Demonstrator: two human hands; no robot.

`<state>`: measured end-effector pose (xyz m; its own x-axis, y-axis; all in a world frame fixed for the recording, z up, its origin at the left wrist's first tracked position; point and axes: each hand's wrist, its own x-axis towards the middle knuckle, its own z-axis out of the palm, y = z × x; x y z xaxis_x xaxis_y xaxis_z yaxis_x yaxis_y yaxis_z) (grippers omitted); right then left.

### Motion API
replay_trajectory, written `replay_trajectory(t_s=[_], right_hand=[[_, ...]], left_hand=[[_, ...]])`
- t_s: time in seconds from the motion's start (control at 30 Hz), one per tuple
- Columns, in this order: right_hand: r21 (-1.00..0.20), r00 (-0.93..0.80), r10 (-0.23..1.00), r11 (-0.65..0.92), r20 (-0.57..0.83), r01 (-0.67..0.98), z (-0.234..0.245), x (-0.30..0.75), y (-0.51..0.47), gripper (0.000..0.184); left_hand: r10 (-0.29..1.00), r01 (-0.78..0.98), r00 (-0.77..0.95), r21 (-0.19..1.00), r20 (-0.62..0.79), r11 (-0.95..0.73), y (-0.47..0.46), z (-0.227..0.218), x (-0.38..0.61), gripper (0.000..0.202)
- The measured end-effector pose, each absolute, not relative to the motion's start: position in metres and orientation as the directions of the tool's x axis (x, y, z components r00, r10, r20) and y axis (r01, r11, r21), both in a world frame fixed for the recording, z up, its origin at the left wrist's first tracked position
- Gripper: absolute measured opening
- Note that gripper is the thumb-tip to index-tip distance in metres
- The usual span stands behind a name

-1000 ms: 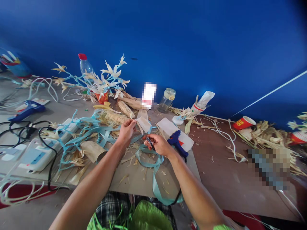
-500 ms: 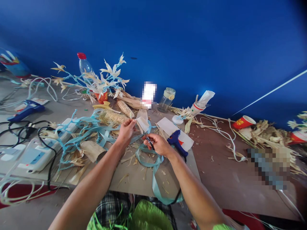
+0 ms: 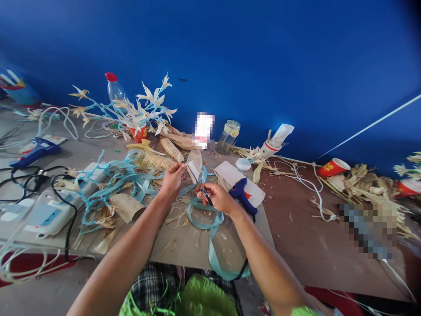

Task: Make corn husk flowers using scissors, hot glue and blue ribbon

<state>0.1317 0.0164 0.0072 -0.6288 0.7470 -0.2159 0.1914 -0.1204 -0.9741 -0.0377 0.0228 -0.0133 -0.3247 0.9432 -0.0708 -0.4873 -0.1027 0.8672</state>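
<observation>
In the head view, my left hand pinches the edge of a pale piece of corn husk above the middle of the table. My right hand is closed round a small pair of scissors, whose blades reach up to the husk's lower edge. Just below, a light-blue ribbon loops over the table and hangs off its front edge. Beside my right hand lies a blue glue gun on a white card. Two corn cobs lie beyond my left hand.
Husk flowers on blue stems stand in a red cup, with a plastic bottle behind. A glass jar stands by the wall. At left are a power strip, black cables and another glue gun. Another red cup lies at right.
The husk piece has shifted slightly between my hands and the scissors have turned a little against it. Both hands stay in nearly the same place.
</observation>
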Motion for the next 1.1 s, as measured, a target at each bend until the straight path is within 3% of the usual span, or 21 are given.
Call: replay_trajectory(t_s=[0.77, 1.1], right_hand=[[-0.976, -0.671, 0.709, -0.160, -0.217, 0.146, 0.014, 0.137, 0.014, 0.043], [-0.966, -0.735, 0.628, -0.186, -0.256, 0.178, 0.019, 0.148, 0.021, 0.049]], left_hand=[[0.955, -0.499, -0.288, 0.862, -0.074, -0.084, 0.021, -0.013, -0.039, 0.030], [0.941, -0.427, -0.339, 0.893, -0.012, -0.142, 0.021, -0.013, -0.039, 0.029]])
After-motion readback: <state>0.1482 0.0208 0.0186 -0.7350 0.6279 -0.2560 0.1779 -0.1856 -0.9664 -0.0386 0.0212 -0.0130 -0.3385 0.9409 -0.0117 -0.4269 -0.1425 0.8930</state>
